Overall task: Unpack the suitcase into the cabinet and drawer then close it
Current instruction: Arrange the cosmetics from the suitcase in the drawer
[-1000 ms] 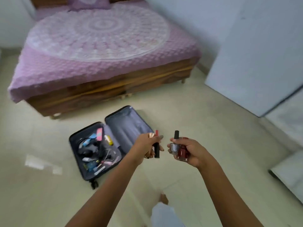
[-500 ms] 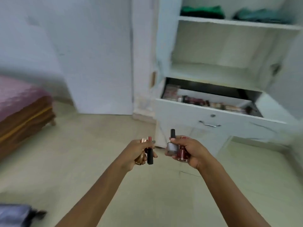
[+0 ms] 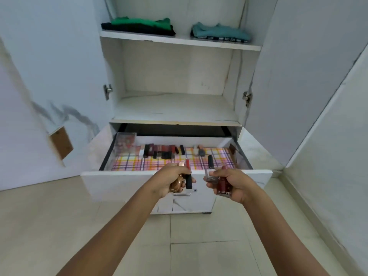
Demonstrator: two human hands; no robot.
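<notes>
Head view: left hand (image 3: 169, 181) clasps cosmetic tubes (image 3: 188, 176), partly covered; right hand (image 3: 236, 184) clasps nail polish bottles (image 3: 223, 186), count unclear, before open drawer (image 3: 119, 184).

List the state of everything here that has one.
Drawer, pulled open, cosmetics along its back.
Cabinet doors, both open.
Left hand, grips tubes.
Right hand, grips bottles.
Clothes, folded on the top shelf.
</notes>
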